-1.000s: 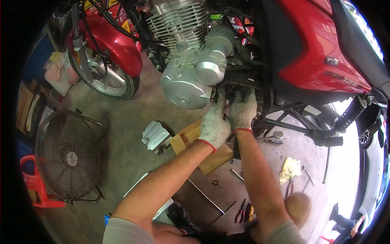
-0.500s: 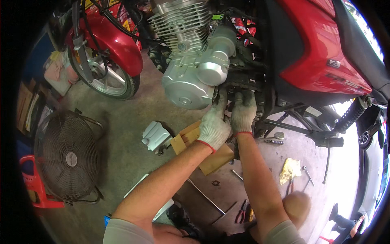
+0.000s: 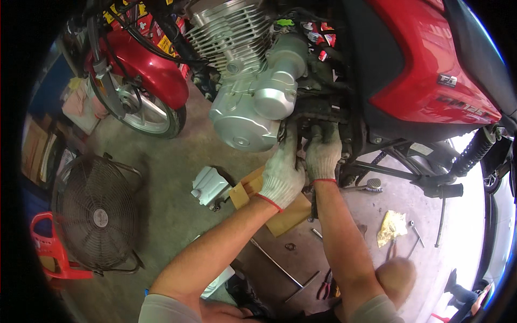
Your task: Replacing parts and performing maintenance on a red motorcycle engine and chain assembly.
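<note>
Both my hands wear whitish knit gloves with red cuffs and dark-stained fingers. They reach up side by side to the dark, greasy area behind the silver engine casing (image 3: 245, 126) of a red motorcycle (image 3: 425, 81). My left hand (image 3: 284, 175) has its fingers pointing up along the casing's rear edge, their tips hidden. Beside it, my right hand (image 3: 324, 153) has its fingers bent in just below a dark chain-like part (image 3: 323, 111). Both hands look closed around something there; shadow and the fingers hide what it is.
Below the hands lie a piece of cardboard (image 3: 285, 218) and a silver cover (image 3: 209, 185). A long T-handled tool (image 3: 277, 262), pliers (image 3: 325, 285), a brush (image 3: 372, 185) and a yellowish crumpled wrapper (image 3: 392, 227) are on the floor. A floor fan (image 3: 99, 215) stands left, near a red chair (image 3: 48, 242).
The view has shifted slightly, so the engine sits a little further left and lower in the picture. Both hands keep to the same spot behind the casing.
</note>
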A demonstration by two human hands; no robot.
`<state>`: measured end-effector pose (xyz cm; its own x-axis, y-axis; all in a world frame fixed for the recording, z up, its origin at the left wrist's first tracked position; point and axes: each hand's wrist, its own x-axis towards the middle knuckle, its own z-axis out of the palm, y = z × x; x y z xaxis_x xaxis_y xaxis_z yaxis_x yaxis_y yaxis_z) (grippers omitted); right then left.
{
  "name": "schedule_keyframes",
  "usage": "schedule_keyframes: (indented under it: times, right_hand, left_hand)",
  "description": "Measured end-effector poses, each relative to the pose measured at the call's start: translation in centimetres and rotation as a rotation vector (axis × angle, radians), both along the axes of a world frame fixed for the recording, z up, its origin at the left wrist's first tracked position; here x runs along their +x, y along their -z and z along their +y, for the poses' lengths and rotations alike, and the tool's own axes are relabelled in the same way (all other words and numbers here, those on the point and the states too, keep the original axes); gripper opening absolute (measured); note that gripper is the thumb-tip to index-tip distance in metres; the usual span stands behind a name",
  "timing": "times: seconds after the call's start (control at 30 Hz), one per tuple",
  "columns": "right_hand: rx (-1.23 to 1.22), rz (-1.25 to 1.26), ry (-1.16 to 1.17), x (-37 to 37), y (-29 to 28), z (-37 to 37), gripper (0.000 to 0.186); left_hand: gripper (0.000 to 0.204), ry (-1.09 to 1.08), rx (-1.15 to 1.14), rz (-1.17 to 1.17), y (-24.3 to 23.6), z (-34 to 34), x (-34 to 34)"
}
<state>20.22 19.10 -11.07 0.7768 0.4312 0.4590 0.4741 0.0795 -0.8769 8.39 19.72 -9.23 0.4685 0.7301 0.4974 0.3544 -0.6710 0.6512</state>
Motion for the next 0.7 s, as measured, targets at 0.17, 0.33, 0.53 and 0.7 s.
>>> schedule_keyframes:
  times: [0.17,0.33,0.53,0.7]
  right_hand:
    - [-0.085,-0.029,0.046,-0.3,-0.8,-0.3,0.026]
    - [-0.199,-0.036,0.042,-0.6,-1.9,-0.8,0.028]
    - [-0.13,-0.022,0.024,-0.8,-2.2,-0.8,0.03]
    - [-0.149,-0.026,-0.014,-0.5,-2.2,-1.1,0.029]
  left_hand:
    - [0.066,0.001,-0.022,-0.024,0.5,-0.2,0.1]
    - [0.067,0.022,-0.051,0.036,0.5,0.1,0.0]
    - [0.068,-0.025,-0.002,0.04,0.0,-0.5,0.2]
    - [0.07,-0.016,-0.072,0.094,0.1,0.2,0.1]
